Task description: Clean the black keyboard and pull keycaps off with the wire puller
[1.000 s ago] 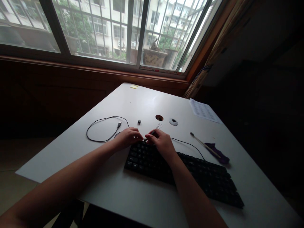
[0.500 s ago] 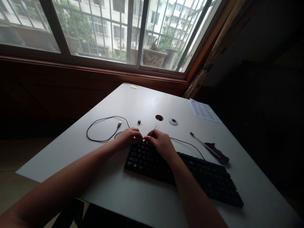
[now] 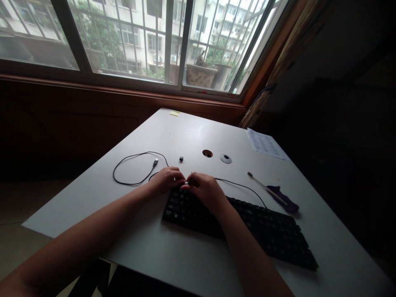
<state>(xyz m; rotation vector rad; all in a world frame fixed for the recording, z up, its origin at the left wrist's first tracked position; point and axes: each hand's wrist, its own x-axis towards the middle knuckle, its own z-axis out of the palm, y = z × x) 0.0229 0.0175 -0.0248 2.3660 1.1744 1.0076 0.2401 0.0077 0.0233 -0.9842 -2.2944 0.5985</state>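
Note:
A black keyboard (image 3: 266, 231) lies on the white table, partly covered by my right hand and forearm. At its far left corner my left hand (image 3: 168, 179) has thumb and fingers pinched together. What they hold, if anything, is too small to name; a tiny pale spot shows between the two hands. My right hand (image 3: 202, 185) is closed over the top row of keys, fingertips almost meeting those of the left. It grips a wire keycap puller, now mostly hidden by the fingers. Beyond the hands a loose black keycap (image 3: 181, 159) rests on the table.
A black USB cable (image 3: 123, 182) loops on the left of the table (image 3: 102, 210). Past the keyboard are a round hole (image 3: 207, 153) and its grey cover (image 3: 225, 159). To the right lie a brush (image 3: 262, 185), a purple cloth (image 3: 287, 202) and printed paper (image 3: 267, 145).
My right hand has turned and shifted slightly left, lowering over the keys. The thin wires that stuck up from its fingers are now mostly out of sight. My left hand has barely moved.

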